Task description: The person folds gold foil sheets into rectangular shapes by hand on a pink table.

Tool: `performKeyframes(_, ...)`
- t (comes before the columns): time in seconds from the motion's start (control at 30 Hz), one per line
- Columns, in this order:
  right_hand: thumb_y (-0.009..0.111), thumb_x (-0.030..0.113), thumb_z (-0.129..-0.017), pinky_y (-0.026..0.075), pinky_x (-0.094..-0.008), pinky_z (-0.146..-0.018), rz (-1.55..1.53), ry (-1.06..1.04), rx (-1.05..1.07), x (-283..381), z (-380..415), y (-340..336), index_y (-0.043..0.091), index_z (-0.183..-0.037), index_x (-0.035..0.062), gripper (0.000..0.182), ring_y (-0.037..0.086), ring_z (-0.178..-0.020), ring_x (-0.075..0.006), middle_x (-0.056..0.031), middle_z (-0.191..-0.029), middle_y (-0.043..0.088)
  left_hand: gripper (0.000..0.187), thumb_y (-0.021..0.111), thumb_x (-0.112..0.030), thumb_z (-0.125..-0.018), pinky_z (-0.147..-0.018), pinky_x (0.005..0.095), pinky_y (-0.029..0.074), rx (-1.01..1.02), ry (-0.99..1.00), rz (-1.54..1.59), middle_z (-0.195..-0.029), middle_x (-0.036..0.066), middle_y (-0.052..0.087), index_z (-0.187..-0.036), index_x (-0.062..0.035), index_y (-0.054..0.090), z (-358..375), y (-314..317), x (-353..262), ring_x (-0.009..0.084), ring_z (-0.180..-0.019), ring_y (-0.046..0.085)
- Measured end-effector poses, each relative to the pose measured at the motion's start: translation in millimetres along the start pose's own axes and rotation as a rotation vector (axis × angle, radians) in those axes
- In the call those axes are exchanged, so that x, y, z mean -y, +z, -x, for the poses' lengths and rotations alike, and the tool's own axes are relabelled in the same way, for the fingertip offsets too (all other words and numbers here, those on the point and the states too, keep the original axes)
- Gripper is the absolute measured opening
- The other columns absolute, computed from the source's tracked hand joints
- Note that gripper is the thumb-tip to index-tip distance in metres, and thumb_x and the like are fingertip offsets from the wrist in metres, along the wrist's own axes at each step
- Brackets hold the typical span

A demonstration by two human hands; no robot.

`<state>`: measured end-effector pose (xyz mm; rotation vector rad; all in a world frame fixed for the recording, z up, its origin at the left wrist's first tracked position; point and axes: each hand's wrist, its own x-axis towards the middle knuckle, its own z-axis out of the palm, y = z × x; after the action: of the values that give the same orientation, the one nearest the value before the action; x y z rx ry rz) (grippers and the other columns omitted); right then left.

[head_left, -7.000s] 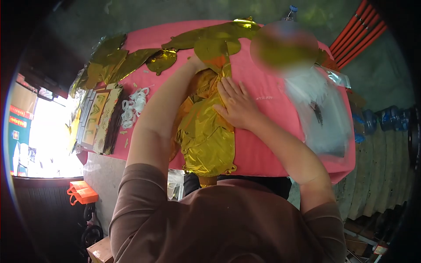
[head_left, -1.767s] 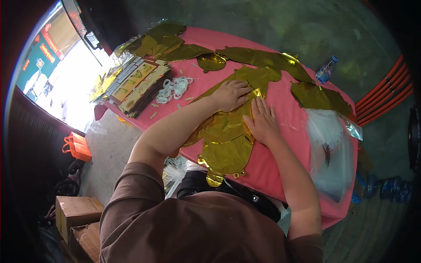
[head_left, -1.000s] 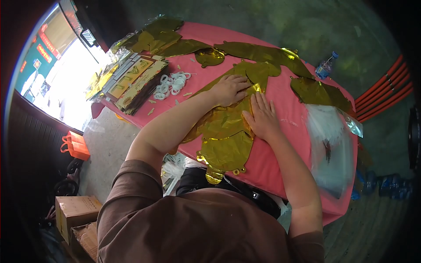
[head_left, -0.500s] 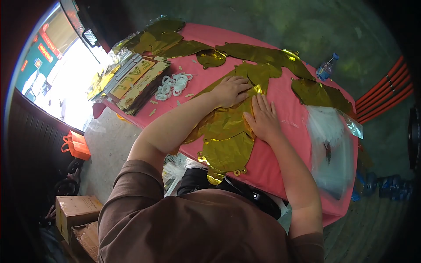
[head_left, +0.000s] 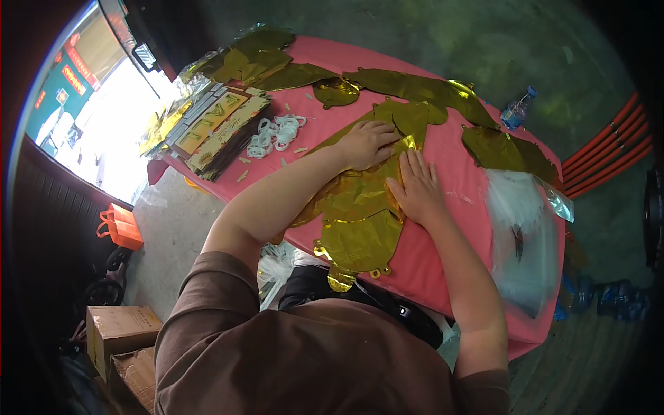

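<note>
A deflated gold foil balloon [head_left: 363, 238] lies across the pink-covered table in front of me, its lower end reaching over the near edge. My left hand [head_left: 366, 144] rests palm down on its upper part, fingers together and slightly bent. Just right of it, my right hand [head_left: 419, 190] presses flat on the foil's right edge, fingers stretched out toward the far side. The fingertips of the two hands are close but apart. Neither hand grips anything. Part of the balloon is hidden under my hands and left forearm.
More flat gold foil balloons [head_left: 422, 84] lie along the far edge. At the left are a stack of printed "FALL" cards [head_left: 218, 128] and white string bundles [head_left: 275, 135]. A clear plastic bag [head_left: 522, 235] of packets lies right, near a bottle [head_left: 517, 109]. Cardboard boxes [head_left: 123, 332] stand lower left.
</note>
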<state>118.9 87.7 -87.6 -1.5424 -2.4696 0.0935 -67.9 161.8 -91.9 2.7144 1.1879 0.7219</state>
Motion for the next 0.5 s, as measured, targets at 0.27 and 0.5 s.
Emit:
performKeyframes(0.27, 0.038, 0.045, -0.091, 0.012, -0.0471, -0.11, -0.017, 0.018, 0.031, 0.2, 0.0, -1.5, 0.026, -0.139, -0.0011, 0.067, 0.018, -0.137, -0.0296, -0.019, -0.145, 0.023, 0.041, 0.05, -0.031, -0.086, -0.104, 0.0436, 0.027, 0.001, 0.007, -0.012, -0.13, 0.011, 0.047, -0.122, -0.0109, 0.054, -1.0, 2.3, 2.2, 0.0292, -0.124, 0.039)
performKeyframes(0.5, 0.038, 0.044, -0.092, 0.012, -0.0472, -0.11, -0.017, 0.018, 0.034, 0.1, 0.0, -1.4, 0.025, -0.139, -0.0012, 0.067, 0.018, -0.137, -0.0296, -0.019, -0.145, 0.023, 0.041, 0.05, -0.031, -0.086, -0.104, 0.0439, 0.028, -0.009, 0.012, -0.021, -0.13, 0.012, 0.048, -0.122, -0.0109, 0.053, -0.4, 1.9, 1.4, 0.0292, -0.124, 0.039)
